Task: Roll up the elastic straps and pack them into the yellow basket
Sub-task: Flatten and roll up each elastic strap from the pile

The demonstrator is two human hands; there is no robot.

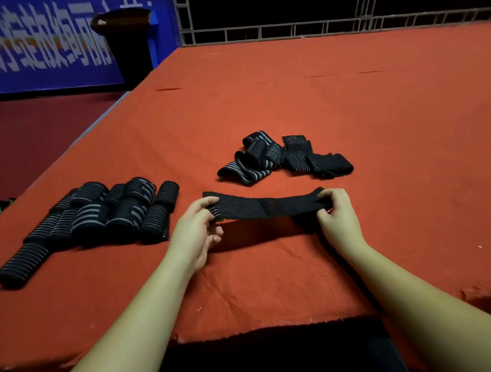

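Note:
A black elastic strap (265, 205) with thin grey lines is stretched flat just above the red table, held at both ends. My left hand (196, 232) pinches its left end and my right hand (336, 214) pinches its right end. Behind it lies a loose pile of unrolled straps (280, 159). To the left, several rolled straps (94, 218) lie side by side on the cloth. No yellow basket is in view.
The red cloth-covered table (290, 94) runs far back to a metal railing (314, 27). Its left edge drops to a dark red floor. A dark bin (128, 39) stands by a blue banner at the back left. The table's near edge is by my body.

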